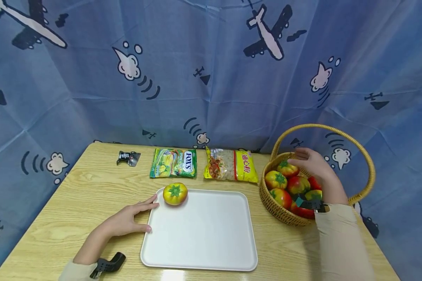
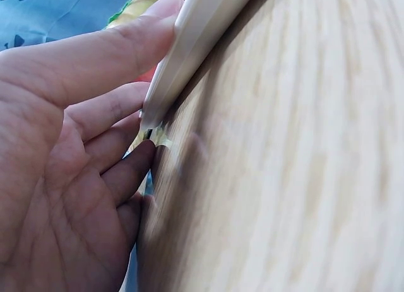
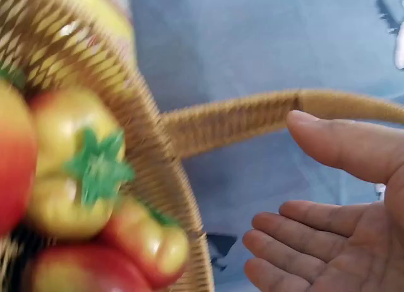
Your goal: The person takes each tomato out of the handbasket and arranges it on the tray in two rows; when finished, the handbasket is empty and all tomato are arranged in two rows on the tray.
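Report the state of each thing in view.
Left grip: touching the tray
Right grip: empty
Tray: flat, nearly bare
Single fruit: leaf-side up
Basket: upright, holding fruit
Candy bag: lying flat
Pasta bag: lying flat
Small packet: lying down
Curtain: hanging, wrinkled

On a green candy bag (image 1: pixel 173 163), the brand name "FOX'S" stood in large dark letters on a white panel (image 1: pixel 188 161) at the right end, turned sideways; the finer print to its left was too small to make out. On the yellow macaroni bag (image 1: pixel 231 165) to its right, three red Chinese characters, 通心粉, meaning macaroni, ran down the right end. A small black packet (image 1: pixel 128 158) bore white markings too tiny to read.
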`<state>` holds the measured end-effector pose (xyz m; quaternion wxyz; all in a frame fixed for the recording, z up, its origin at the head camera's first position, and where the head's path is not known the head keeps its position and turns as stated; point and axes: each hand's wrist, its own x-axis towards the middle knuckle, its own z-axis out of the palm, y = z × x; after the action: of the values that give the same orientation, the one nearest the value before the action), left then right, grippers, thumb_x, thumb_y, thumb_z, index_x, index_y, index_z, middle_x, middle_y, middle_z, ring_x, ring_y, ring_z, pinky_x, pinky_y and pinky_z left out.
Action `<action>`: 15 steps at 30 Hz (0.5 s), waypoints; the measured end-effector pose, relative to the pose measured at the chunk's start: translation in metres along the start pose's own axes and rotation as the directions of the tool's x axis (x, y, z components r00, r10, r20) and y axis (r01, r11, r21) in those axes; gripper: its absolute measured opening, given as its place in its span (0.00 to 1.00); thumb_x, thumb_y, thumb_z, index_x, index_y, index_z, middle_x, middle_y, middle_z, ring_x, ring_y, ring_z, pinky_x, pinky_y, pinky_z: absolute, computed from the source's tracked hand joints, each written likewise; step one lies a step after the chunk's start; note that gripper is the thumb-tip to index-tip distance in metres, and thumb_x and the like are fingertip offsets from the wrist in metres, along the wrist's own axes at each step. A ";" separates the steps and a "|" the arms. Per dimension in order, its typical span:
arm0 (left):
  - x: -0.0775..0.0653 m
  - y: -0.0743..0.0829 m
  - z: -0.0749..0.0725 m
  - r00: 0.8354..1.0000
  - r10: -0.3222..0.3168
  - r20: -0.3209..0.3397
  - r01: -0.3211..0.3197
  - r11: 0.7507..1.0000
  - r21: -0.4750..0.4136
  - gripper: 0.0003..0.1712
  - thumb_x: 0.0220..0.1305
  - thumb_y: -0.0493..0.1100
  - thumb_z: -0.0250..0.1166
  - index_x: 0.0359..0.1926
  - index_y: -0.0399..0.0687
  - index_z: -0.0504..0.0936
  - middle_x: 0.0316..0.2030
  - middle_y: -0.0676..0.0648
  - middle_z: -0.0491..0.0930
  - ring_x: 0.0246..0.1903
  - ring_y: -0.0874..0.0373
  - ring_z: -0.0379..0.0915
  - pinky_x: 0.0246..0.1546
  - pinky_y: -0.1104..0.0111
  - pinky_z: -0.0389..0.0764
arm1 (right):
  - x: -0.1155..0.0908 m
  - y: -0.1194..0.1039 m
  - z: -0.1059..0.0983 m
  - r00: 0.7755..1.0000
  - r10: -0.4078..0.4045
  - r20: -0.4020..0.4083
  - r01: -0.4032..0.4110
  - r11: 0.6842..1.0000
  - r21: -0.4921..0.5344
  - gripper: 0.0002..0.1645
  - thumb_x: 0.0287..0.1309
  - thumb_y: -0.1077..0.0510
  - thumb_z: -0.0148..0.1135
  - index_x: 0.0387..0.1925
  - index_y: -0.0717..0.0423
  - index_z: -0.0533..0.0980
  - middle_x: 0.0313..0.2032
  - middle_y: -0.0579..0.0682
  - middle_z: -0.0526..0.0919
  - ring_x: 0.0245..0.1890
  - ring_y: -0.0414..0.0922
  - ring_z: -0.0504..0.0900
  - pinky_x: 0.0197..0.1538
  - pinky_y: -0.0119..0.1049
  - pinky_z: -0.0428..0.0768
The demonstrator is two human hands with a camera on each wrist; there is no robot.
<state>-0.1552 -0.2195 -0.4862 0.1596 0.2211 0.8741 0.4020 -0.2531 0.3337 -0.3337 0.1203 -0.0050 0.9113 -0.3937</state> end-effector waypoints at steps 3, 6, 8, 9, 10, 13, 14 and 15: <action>-0.001 0.000 -0.001 1.000 0.006 0.001 -0.006 1.000 0.014 0.46 0.51 0.62 0.68 0.68 0.52 0.66 0.73 0.48 0.51 0.70 0.35 0.45 0.65 0.36 0.52 | 0.009 0.007 -0.004 0.999 0.037 0.022 -0.036 0.998 -0.052 0.53 0.63 0.40 0.55 0.71 0.71 0.44 0.69 0.73 0.50 0.67 0.68 0.52 0.66 0.64 0.59; -0.001 0.000 -0.001 1.000 0.016 -0.001 -0.016 0.999 0.033 0.46 0.51 0.63 0.67 0.69 0.52 0.66 0.73 0.48 0.51 0.70 0.36 0.46 0.65 0.37 0.54 | 0.018 0.014 -0.005 0.995 0.085 0.044 -0.082 0.994 -0.072 0.53 0.62 0.41 0.56 0.70 0.72 0.45 0.68 0.74 0.51 0.66 0.69 0.54 0.66 0.64 0.59; -0.001 0.000 -0.001 1.000 0.020 -0.002 -0.020 0.999 0.043 0.46 0.52 0.63 0.67 0.69 0.52 0.65 0.73 0.48 0.51 0.70 0.37 0.47 0.65 0.38 0.55 | 0.023 0.019 -0.006 0.992 0.113 0.062 -0.108 0.991 -0.074 0.52 0.62 0.43 0.57 0.70 0.73 0.45 0.68 0.74 0.50 0.66 0.69 0.53 0.66 0.64 0.58; -0.001 0.000 -0.001 1.000 0.022 -0.003 -0.022 0.999 0.047 0.46 0.52 0.63 0.66 0.69 0.52 0.65 0.73 0.48 0.51 0.70 0.38 0.47 0.65 0.39 0.56 | 0.026 0.022 -0.005 0.990 0.126 0.069 -0.121 0.990 -0.075 0.52 0.62 0.43 0.57 0.70 0.72 0.45 0.68 0.74 0.50 0.66 0.69 0.53 0.66 0.64 0.58; 0.000 0.000 -0.001 1.000 0.021 -0.004 -0.021 0.999 0.050 0.46 0.52 0.63 0.66 0.69 0.53 0.65 0.73 0.49 0.51 0.70 0.38 0.47 0.65 0.40 0.56 | 0.028 0.024 -0.005 0.988 0.138 0.074 -0.132 0.988 -0.077 0.52 0.62 0.44 0.57 0.70 0.72 0.44 0.68 0.74 0.50 0.66 0.69 0.53 0.67 0.64 0.57; 0.000 0.001 -0.001 1.000 0.016 -0.004 -0.016 0.998 0.053 0.46 0.52 0.64 0.66 0.69 0.53 0.65 0.73 0.49 0.51 0.71 0.40 0.48 0.66 0.40 0.57 | 0.034 0.029 -0.005 0.983 0.160 0.094 -0.153 0.985 -0.084 0.53 0.62 0.45 0.57 0.71 0.71 0.43 0.69 0.73 0.48 0.67 0.69 0.51 0.67 0.64 0.56; 0.000 0.001 -0.001 1.000 0.014 -0.003 -0.014 0.999 0.051 0.46 0.52 0.64 0.66 0.69 0.53 0.65 0.73 0.49 0.51 0.71 0.40 0.48 0.66 0.40 0.56 | 0.036 0.030 -0.005 0.982 0.163 0.097 -0.154 0.984 -0.092 0.52 0.62 0.45 0.57 0.71 0.71 0.42 0.69 0.74 0.47 0.67 0.69 0.51 0.67 0.64 0.55; 0.000 0.001 -0.001 1.000 0.014 -0.003 -0.014 0.999 0.049 0.45 0.52 0.63 0.66 0.69 0.53 0.65 0.73 0.49 0.51 0.71 0.40 0.47 0.66 0.40 0.56 | 0.038 0.032 -0.005 0.981 0.166 0.102 -0.156 0.983 -0.100 0.52 0.62 0.46 0.57 0.71 0.72 0.42 0.69 0.74 0.47 0.67 0.69 0.51 0.67 0.65 0.55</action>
<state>-0.1550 -0.2196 -0.4848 0.1497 0.2301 0.8824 0.3820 -0.2884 0.3552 -0.3614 0.2012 0.0416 0.9179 -0.3395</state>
